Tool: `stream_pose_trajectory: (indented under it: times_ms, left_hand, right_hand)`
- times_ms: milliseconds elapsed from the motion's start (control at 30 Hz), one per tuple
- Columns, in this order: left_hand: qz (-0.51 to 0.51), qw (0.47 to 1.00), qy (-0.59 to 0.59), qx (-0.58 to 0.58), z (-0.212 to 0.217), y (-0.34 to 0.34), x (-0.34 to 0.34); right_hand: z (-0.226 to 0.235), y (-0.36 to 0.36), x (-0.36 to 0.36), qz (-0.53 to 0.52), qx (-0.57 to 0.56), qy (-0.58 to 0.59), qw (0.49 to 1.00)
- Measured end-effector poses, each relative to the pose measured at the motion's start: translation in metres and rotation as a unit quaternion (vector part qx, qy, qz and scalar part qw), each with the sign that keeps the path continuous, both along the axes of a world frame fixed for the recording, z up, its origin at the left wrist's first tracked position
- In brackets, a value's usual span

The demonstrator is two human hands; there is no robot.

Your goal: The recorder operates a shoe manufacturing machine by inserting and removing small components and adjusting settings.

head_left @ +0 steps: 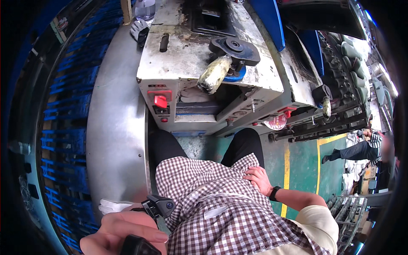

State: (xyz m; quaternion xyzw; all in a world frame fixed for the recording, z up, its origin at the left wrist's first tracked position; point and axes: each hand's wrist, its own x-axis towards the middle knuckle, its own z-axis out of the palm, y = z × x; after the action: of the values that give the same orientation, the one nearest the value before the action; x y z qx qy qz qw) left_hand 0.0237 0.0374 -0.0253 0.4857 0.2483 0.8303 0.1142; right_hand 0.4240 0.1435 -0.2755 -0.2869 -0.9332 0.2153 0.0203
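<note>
My left hand (pixel 112 207), which seems to be in a white glove, lies on the steel bench (pixel 117 148) at the left, fingers loosely stretched out. By its wrist sits a small black camera (pixel 160 207). My right hand (pixel 258 178) is bare and rests on the brown-and-white checked apron (pixel 229 216) over my lap, fingers apart, holding nothing; a black band (pixel 275 194) is round its wrist. Very near the lens, a large bare hand (pixel 123 231) is closed around a black object (pixel 140 245); whose hand it is cannot be made out.
Ahead stands a worn white machine (pixel 178 63) with a red switch (pixel 160 101) and a tape-wrapped handle (pixel 214 74). A grey glove (pixel 139 32) lies beside it. Blue slatted racking (pixel 68 106) runs along the left. Far right, another person (pixel 361 149) is beyond yellow floor lines (pixel 318 165).
</note>
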Motion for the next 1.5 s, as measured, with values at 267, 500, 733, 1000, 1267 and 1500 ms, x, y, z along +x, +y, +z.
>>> stream_pose_trajectory:
  times_ms: [267,500,733,1000,1267,1500]
  left_hand:
    - [0.048,0.997,0.047,-0.025,0.002,-0.006,-0.003]
    - [0.047,0.997,0.053,-0.040,0.007,-0.009,-0.012]
    - [0.026,0.998,0.039,-0.043,0.010,-0.013,-0.021]
    - [0.001,0.996,-0.037,-0.083,0.012,-0.021,-0.015]
    - [0.025,0.995,-0.064,-0.069,0.012,-0.019,-0.010]
    - [0.016,0.997,-0.060,-0.051,0.008,-0.017,-0.010]
  right_hand:
    - [-0.003,0.005,-0.003,0.010,0.006,0.009,1.000]
    - [-0.008,0.006,-0.001,0.010,-0.001,0.002,1.000]
    - [-0.012,0.008,-0.002,0.011,-0.006,-0.007,1.000]
    - [-0.013,0.009,-0.003,0.015,-0.005,0.002,1.000]
    - [-0.013,0.008,-0.003,0.014,0.003,0.010,1.000]
    - [-0.013,0.007,-0.002,0.016,0.002,0.008,1.000]
